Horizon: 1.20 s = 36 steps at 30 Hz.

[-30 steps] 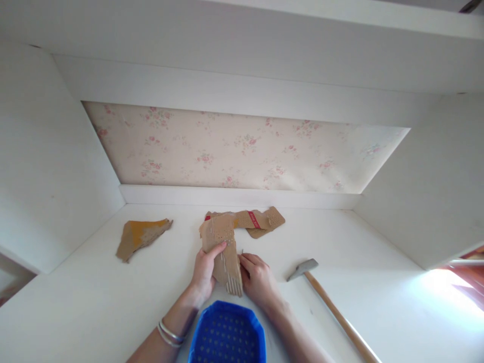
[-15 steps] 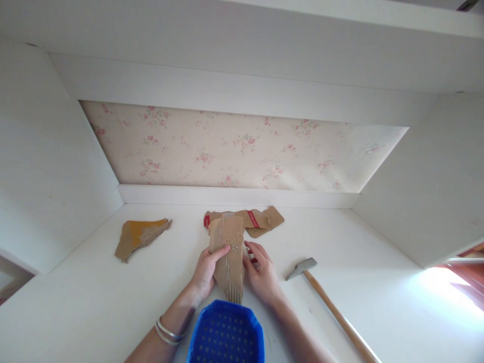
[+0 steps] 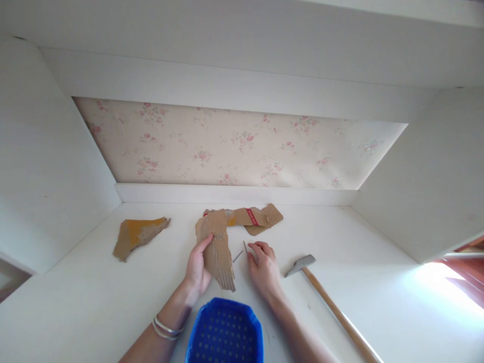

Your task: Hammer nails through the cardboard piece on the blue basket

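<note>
My left hand (image 3: 197,266) grips a torn piece of brown cardboard (image 3: 218,249), its thumb on top near a cluster of small holes. The lower end of that piece is ragged and shows its ridges. To its right, my right hand (image 3: 263,263) has thumb and forefinger pinched at a thin nail (image 3: 245,246). Another nail (image 3: 238,256) lies on the white surface between the cardboard and my right hand. Below both hands is a blue plastic basket (image 3: 257,322) with a dotted pattern of holes in its bottom.
A hammer (image 3: 333,303) with a wooden handle lies to the right. Another torn cardboard strip (image 3: 242,217) with red print is behind the held piece. A yellow-stained cardboard scrap (image 3: 138,236) lies left. White panels enclose the surface (image 3: 170,232), with floral wallpaper (image 3: 242,151) behind.
My left hand has shifted the cardboard left and tilted it, away from my right hand. The nail lying on the surface now shows.
</note>
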{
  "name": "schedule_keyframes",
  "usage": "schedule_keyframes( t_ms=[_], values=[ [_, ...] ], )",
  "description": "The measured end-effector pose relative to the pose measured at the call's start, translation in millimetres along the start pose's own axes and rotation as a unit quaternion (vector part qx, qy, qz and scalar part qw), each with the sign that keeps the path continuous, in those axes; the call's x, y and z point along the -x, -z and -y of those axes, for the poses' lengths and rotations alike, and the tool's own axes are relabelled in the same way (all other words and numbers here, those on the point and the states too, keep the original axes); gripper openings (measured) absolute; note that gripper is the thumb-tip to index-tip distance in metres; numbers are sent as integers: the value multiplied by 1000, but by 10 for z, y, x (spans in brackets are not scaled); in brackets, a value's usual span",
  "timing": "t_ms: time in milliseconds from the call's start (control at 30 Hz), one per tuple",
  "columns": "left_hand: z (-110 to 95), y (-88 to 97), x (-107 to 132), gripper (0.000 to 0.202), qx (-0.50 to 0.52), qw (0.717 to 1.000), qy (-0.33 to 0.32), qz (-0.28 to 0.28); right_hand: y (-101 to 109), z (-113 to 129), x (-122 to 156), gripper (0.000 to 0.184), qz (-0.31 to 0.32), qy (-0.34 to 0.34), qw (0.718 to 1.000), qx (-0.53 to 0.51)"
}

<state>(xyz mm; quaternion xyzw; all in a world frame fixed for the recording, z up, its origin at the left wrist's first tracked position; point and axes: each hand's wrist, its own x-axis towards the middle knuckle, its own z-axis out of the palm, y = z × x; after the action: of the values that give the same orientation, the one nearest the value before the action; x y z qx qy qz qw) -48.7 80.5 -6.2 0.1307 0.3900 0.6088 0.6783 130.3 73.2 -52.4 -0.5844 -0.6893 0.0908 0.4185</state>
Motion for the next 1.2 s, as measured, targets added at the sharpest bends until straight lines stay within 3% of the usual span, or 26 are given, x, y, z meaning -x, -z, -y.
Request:
schedule_keyframes(
  t_ms=[267, 667, 1200],
  values=[
    [-4, 29, -44, 26, 15, 1000, -2, -4, 0, 92, 24, 26, 55, 24, 996, 64],
    [-28, 49, -65, 20, 46, 999, 10, 17, 29, 243, 66, 17, 140, 146, 979, 26],
    [44, -1, -9, 24, -11, 1000, 6, 16, -51, 170, 77, 25, 109, 125, 986, -15]
  ],
)
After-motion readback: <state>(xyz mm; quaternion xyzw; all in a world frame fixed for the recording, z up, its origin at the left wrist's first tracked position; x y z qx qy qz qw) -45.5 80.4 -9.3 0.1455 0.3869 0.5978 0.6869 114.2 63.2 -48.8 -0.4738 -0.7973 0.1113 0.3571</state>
